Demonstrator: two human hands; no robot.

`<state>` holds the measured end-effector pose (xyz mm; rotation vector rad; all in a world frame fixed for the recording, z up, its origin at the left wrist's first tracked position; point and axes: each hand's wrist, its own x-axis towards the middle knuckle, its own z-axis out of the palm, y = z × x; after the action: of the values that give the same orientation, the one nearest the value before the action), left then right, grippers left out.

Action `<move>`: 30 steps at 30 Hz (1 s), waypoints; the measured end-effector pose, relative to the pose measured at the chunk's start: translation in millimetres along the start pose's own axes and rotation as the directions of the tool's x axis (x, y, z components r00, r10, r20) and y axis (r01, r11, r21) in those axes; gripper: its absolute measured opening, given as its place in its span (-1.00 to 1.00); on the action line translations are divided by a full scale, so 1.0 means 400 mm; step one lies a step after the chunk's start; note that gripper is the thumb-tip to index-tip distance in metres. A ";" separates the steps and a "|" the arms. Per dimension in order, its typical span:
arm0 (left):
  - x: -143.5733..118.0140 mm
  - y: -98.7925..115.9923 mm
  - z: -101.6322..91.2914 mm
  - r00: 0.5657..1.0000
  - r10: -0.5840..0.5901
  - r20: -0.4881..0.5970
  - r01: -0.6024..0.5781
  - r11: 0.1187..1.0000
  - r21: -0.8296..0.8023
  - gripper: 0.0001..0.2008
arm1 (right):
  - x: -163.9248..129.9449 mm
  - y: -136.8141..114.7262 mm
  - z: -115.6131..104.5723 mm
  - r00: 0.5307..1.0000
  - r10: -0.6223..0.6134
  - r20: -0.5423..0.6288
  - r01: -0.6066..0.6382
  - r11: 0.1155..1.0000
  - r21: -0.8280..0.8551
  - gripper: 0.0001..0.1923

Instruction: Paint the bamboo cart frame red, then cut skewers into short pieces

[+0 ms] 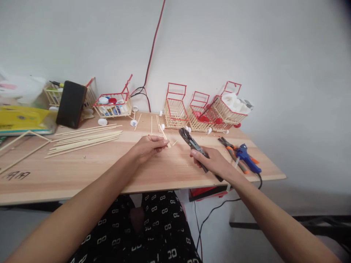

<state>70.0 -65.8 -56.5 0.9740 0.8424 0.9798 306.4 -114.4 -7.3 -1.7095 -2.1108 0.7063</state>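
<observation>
1. The person's left hand (146,146) is pinching a short bamboo stick (165,136) between its fingertips, the grip closed on the stick's near end. The stick is lying low over the wooden surface (95,164), just in front of the nearest stick cart (174,106). With so little of it held, the stick is likely slipping or rolling if the pinch loosens.

2. The right hand (212,162) is wrapping around the handles of the black cutting pliers (192,143), its grip closed on them. The pliers' head is pointing toward the stick, just right of it and apart from it. Whether the jaws are parted cannot be told.

3. The left fingertips are sitting near the pliers' head; a cut taken too close to them is risking a nip.

4. A cut piece could be flying off toward the stick cart or off the surface's front edge, since nothing is catching it.

5. The blue glue gun (246,157) and orange-handled pliers (231,151) are lying right of the stick cart, beside the right wrist; a sweeping forearm could be knocking them or tugging the cord.
</observation>
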 end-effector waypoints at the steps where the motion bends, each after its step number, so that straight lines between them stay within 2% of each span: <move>1: 0.001 0.000 0.001 0.999 -0.028 0.025 0.030 0.997 -0.067 -0.79 | 0.003 -0.006 0.007 0.999 -0.026 -0.035 0.027 0.999 0.018 -0.56; 4: 0.000 0.002 0.005 0.993 -0.101 0.065 0.111 0.975 -0.192 -0.81 | 0.020 -0.034 0.035 0.985 -0.126 -0.114 0.138 0.985 0.102 -0.64; 7: -0.005 0.003 0.006 0.986 -0.135 0.094 0.154 0.961 -0.228 -0.85 | 0.042 -0.067 0.067 0.968 -0.198 -0.151 0.218 0.967 0.131 -0.68; 14: -0.014 0.005 0.004 0.977 -0.150 0.153 0.183 0.955 -0.233 -0.81 | 0.067 -0.095 0.112 0.967 -0.217 -0.136 0.234 0.965 0.122 -0.70; 16: -0.018 0.009 0.003 0.984 -0.115 0.134 0.137 0.977 -0.162 -0.79 | 0.062 -0.094 0.107 0.974 -0.206 -0.097 0.215 0.971 0.103 -0.68; 18: -0.024 0.016 0.004 0.992 -0.068 0.106 0.069 0.998 -0.001 -0.79 | 0.051 -0.090 0.089 0.985 -0.170 -0.042 0.173 0.981 0.084 -0.66; 22: -0.036 0.029 0.007 0.995 0.042 0.089 -0.070 0.937 0.342 -0.83 | 0.025 -0.065 0.017 0.993 -0.058 0.100 0.056 0.998 0.022 -0.54; 26: -0.038 0.028 0.015 0.988 0.111 0.106 -0.148 0.873 0.466 -0.89 | 0.004 -0.026 -0.050 0.974 0.050 0.221 -0.030 0.995 -0.094 -0.45; 30: -0.029 0.012 0.018 0.977 0.169 0.129 -0.212 0.807 0.552 -0.90 | -0.007 -0.013 -0.063 0.952 0.117 0.281 -0.059 0.977 -0.206 -0.45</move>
<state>71.3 -77.5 -48.0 1.6241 1.0111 0.8677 316.4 -113.8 16.5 -1.9143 -2.3833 0.8486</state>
